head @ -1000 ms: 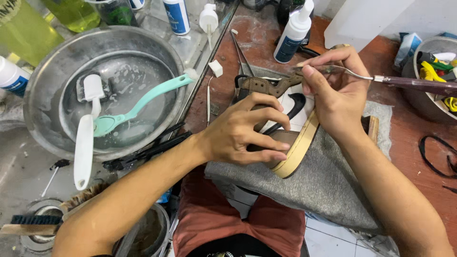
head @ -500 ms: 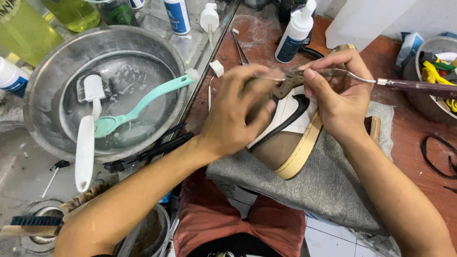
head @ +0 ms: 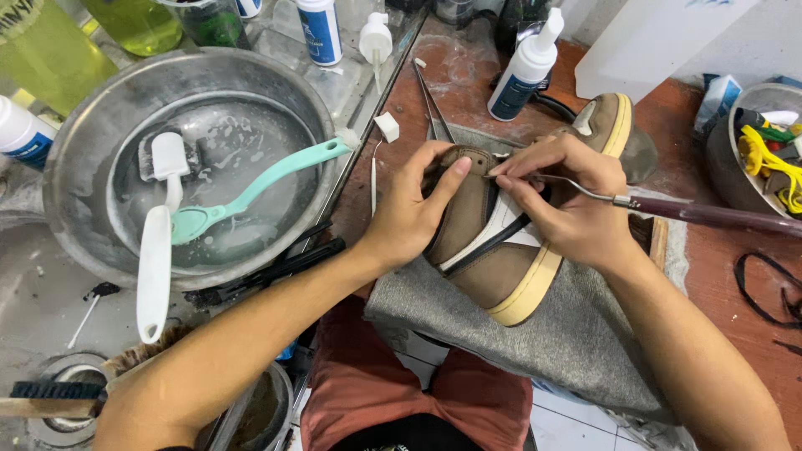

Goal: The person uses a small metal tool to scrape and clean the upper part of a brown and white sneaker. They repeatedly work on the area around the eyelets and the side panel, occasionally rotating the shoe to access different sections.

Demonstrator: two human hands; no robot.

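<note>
My left hand [head: 409, 213] is wrapped around the collar of a brown sneaker [head: 489, 250], thumb stretched across its top edge, holding it steady on a grey cloth [head: 576, 334] spread over my lap and the edge of the surface [head: 476, 71]. My right hand [head: 568, 205] pinches a thin metal pick [head: 585, 190] with a dark reddish handle; its tip meets the sneaker's collar just beside my left thumb, so both hands are close together, each clamped on its own thing. The sneaker lies on its side, its cream sole facing right.

To my left sits a wide metal basin [head: 75, 150] holding shallow soapy water. In it lie a mint-green brush [head: 251, 188], its handle propped on the rim, and a white brush [head: 159, 242] whose handle sticks out over the near edge. A bowl [head: 735, 159] at the far right holds yellow and green bits I cannot make out clearly.

A second brown sneaker [head: 606, 125] stands behind my right hand. A white squeeze bottle [head: 522, 71] with a dark label stands on the reddish surface beyond it, with tweezers [head: 430, 100] lying to its left. More bottles line the far edge, and a yellow-green jug [head: 42, 46] stands in the far left corner. A dark-bristled brush [head: 50, 397] lies near my left elbow, and a black lace [head: 764, 288] curls at the right.
</note>
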